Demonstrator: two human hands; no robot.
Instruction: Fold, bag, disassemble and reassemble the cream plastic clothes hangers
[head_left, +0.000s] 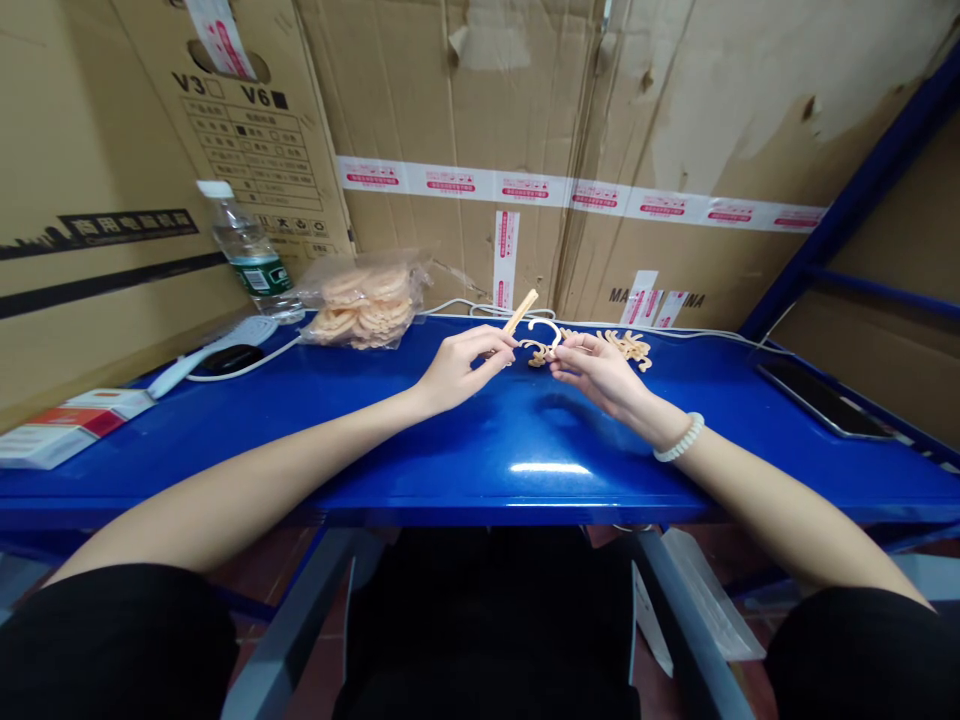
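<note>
My left hand (469, 365) pinches a straight tan strip (522, 312), which slants up and to the right. From the same fingertips a thin curved piece reaches towards my right hand. My right hand (596, 372) has its fingers closed on a beige C-shaped hook (553, 328), its open side to the left. Both hands are just above the blue table, fingertips a short gap apart. Behind the right hand lies a loose pile of similar beige curved pieces (630, 347). A few more show between the hands, partly hidden.
A clear plastic bag of beige curved pieces (366, 305) lies left of the hands. Further left are a water bottle (259, 262), a black mouse (232, 358), a light-blue fly swatter (199, 355) and a red-and-white box (71, 425). A phone (823, 398) lies right. Cardboard (465, 120) backs the table (450, 455).
</note>
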